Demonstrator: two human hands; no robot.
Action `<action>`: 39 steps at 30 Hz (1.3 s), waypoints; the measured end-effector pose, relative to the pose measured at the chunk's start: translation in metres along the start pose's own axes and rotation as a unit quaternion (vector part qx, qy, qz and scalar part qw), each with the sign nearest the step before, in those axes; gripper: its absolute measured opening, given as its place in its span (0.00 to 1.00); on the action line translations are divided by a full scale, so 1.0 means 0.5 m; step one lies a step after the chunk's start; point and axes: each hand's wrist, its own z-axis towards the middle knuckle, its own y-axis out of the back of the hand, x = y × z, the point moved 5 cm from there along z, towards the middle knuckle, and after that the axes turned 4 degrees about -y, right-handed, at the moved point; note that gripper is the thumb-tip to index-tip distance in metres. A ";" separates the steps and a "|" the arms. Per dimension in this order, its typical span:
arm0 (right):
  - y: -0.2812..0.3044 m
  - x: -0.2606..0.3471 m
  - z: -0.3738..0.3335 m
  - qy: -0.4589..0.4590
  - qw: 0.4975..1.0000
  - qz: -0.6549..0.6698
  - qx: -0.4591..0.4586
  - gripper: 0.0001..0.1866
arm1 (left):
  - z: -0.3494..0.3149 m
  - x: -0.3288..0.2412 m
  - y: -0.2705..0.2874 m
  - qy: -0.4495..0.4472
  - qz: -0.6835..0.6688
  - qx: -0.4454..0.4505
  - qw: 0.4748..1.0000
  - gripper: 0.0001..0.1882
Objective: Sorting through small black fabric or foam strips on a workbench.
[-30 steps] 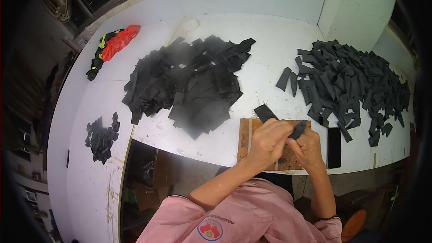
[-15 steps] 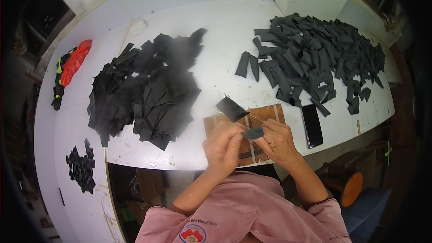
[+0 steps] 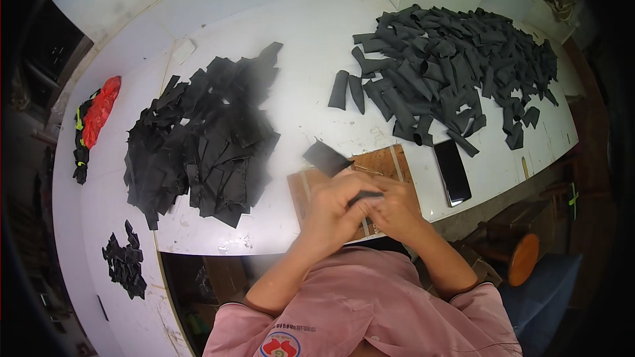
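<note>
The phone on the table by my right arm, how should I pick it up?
Pinch the black phone across its two long edges, coming down from above. It lies flat, screen up, on the white table, apart from the wooden board, so both sides look reachable.

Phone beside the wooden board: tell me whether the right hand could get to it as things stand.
Probably yes. The phone lies on bare table just right of the right hand, with nothing between them, though that hand is holding a small black piece with the left hand.

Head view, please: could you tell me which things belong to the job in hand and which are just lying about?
In use: black piece, left hand, right hand, wooden board, flat black pile, rolled grey pile.
Lying about: phone, red glove, small scrap heap, stool.
</note>
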 end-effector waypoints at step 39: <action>0.119 -0.109 0.107 -0.263 0.930 0.252 -0.044 0.15 | -0.004 0.307 0.088 0.173 0.444 -0.100 0.873 0.18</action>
